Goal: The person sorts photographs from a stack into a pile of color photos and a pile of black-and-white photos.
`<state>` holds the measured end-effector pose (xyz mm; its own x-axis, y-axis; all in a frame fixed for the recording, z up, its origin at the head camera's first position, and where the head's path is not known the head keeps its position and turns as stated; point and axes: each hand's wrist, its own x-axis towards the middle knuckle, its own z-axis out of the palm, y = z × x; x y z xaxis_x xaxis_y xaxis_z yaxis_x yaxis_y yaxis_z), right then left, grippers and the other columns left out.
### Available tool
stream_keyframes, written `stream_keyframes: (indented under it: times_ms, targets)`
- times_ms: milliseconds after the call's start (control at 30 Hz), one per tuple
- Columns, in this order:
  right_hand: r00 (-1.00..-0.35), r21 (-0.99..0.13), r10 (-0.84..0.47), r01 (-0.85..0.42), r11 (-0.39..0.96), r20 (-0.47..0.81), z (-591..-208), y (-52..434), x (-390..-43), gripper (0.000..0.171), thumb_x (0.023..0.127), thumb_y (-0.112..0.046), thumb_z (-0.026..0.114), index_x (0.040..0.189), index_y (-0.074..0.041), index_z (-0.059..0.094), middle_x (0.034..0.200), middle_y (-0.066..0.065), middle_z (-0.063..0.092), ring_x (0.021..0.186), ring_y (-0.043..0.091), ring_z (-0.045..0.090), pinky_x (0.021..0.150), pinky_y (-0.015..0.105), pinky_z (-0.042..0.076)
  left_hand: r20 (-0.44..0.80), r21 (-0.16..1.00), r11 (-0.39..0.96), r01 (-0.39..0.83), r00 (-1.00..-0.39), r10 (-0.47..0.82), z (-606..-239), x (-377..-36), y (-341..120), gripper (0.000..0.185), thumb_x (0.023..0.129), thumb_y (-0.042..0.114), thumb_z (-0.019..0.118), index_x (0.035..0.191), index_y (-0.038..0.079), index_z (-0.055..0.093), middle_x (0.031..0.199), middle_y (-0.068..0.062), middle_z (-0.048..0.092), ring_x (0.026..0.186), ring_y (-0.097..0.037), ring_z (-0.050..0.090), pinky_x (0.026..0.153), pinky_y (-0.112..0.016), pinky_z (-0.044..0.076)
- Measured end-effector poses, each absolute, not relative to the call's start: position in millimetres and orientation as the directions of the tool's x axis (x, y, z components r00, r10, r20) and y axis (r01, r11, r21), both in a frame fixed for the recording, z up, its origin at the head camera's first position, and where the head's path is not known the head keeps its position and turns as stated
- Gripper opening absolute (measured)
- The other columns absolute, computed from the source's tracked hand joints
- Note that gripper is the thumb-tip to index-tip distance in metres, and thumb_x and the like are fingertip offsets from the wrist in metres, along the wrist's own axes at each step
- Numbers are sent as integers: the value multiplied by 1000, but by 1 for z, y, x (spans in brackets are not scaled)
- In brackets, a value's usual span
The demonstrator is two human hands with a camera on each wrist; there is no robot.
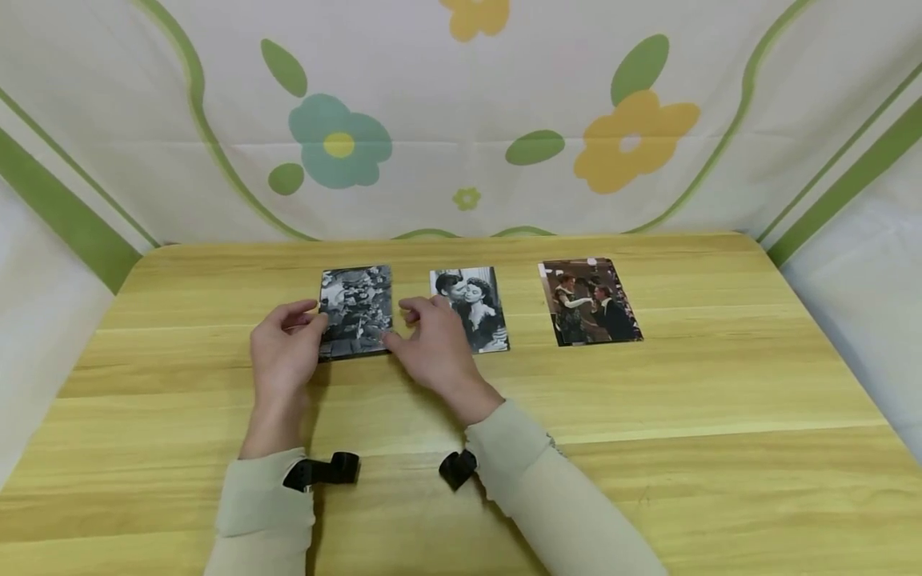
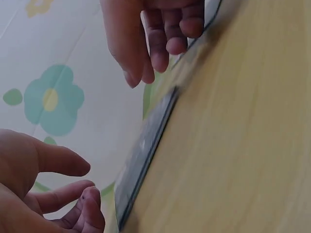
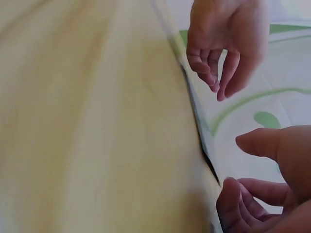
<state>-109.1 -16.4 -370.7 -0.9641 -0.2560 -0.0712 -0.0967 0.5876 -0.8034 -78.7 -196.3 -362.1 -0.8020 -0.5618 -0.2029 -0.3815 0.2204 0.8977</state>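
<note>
A floral cloth point(image 1: 461, 120) fills the top of the frame above the desk point(image 1: 648, 400). Three photos lie in a row at centre; two point(image 1: 479, 308) point(image 1: 591, 302) lie untouched. Left hand point(image 1: 284, 352) and right hand point(image 1: 432, 344), fingers loosely curled, flank the leftmost photo point(image 1: 356, 310), touching its edges, not lifted yet.

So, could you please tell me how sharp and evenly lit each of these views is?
Head view: sharp, soft even light, faint shadows under both hands, mild glare on the colour photo. Left wrist view: the table and the photo edge are blurred. Right wrist view: the table is a soft blur, only the fingers fairly clear.
</note>
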Motion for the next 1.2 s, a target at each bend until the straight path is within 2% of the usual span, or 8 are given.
stream_keyframes:
  times_ms: [133,267,467,667,933,1200]
  targets:
    - [-969,-833,-245,-121,540,-18,-366,6,-116,52,98,-27,80,143,-5,66,118,10,67,89,16,62,84,33,56,-172,931,191,-311,-836,-522,-356,-79,-177,39,102,12,71,140,4,68,115,-3,65,94,-7,57,72,-13,47]
    - [-977,-851,-213,-123,511,13,-362,34,-122,50,98,-25,81,141,-3,68,118,13,68,89,19,65,79,30,57,-161,947,189,-259,-893,-420,-353,-79,-149,39,101,8,71,140,4,67,122,-9,68,98,-10,60,75,-12,51]
    - [-992,-861,-124,-62,505,-1,-359,86,-125,52,97,-27,81,144,-9,67,123,12,69,101,25,69,83,37,60,-193,954,170,-247,-940,-283,-357,-80,-106,38,100,6,70,138,6,68,124,-12,67,104,-18,62,80,-19,53]
    - [-999,-865,-42,9,501,-35,-360,127,-120,52,99,-28,78,147,-11,65,128,10,69,110,27,68,93,43,56,-188,954,184,-237,-950,-248,-362,-80,-89,34,102,12,71,136,6,70,122,-12,67,104,-21,63,79,-22,52]
    - [-998,-872,-32,37,488,-60,-367,137,-118,52,99,-27,78,147,-10,64,128,11,70,108,26,67,92,37,53,-211,933,240,-270,-946,-245,-369,-82,-87,34,102,14,73,135,6,70,123,-14,69,108,-25,65,84,-29,52]
    - [-990,-861,-84,57,506,-114,-377,129,-118,53,97,-22,80,145,-7,65,131,13,69,111,28,69,85,36,61,-267,881,353,-314,-947,-176,-371,-82,-84,53,101,13,73,151,2,58,135,-18,64,121,-32,62,105,-45,54]
